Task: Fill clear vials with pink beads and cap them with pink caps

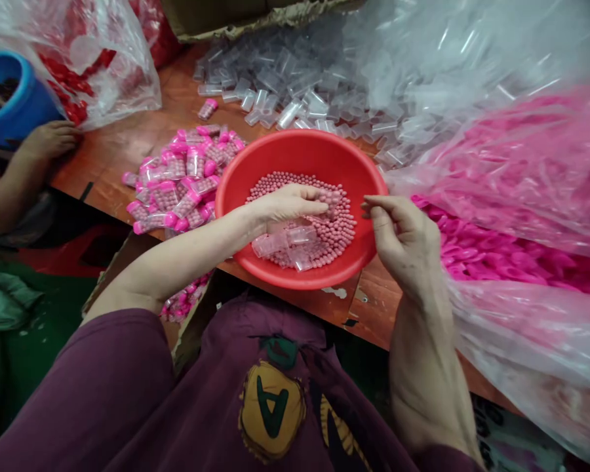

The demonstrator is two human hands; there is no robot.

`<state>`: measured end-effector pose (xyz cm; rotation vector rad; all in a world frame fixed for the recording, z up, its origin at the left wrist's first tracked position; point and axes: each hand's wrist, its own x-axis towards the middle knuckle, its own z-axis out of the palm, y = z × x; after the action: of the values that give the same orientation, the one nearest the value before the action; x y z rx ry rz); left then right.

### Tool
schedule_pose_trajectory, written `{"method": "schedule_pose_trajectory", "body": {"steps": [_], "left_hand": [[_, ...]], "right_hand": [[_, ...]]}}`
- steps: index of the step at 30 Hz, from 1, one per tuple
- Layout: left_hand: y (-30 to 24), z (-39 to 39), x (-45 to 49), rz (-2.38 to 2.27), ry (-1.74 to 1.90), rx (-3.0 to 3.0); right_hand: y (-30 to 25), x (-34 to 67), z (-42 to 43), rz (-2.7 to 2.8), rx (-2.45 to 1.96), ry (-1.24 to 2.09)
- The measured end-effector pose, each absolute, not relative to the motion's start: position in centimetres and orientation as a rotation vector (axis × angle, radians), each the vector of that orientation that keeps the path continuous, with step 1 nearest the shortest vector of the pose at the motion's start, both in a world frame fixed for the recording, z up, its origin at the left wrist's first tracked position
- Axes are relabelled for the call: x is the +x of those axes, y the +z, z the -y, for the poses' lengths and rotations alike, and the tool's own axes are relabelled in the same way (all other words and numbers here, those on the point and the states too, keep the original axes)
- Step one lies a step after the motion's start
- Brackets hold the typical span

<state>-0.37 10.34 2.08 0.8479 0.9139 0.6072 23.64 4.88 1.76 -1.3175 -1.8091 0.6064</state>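
A red plastic bowl (285, 157) sits at the table's near edge, holding a heap of small pink beads (341, 226) and a few clear little tubes (282, 241). My left hand (288, 203) reaches into the bowl with its fingers closed over a clear tube filled with beads, just above the heap. My right hand (403, 239) hovers at the bowl's right rim, fingertips pinched together; what they hold, if anything, is too small to make out.
A pile of filled, pink-capped tubes (181, 180) lies left of the bowl. Empty clear tubes (295, 92) spread behind it. A plastic bag of pink caps (511, 249) lies at right. Another person's hand (49, 141) rests by a blue bucket (14, 98) at far left.
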Motion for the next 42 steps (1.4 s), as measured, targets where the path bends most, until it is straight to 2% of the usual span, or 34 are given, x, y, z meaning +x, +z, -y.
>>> {"method": "schedule_pose_trajectory", "body": {"steps": [6,14,20,27,42], "left_hand": [[2.4,-7.2,-2.2,-0.82,0.62,0.774],[2.2,-5.3,-3.0,-0.982,0.691,0.807],[1.7,-4.9,-2.7,-1.033,0.662,0.627],[1.5,-4.3,-2.6,-0.889,0.727,0.477],[2.1,-3.9,-3.7,-0.894,0.728,0.648]], "right_hand": [[3.2,20.6,-7.0,2.013,-1.163,0.78],[3.6,20.4,-7.5,2.037,-1.181,1.31],[0.9,19.6,-7.6,1.801,-1.308,1.19],[0.8,19.0,-6.3,1.805,-1.301,1.259],[0.7,18.8,-5.9,1.727,-1.271,1.36]]}}
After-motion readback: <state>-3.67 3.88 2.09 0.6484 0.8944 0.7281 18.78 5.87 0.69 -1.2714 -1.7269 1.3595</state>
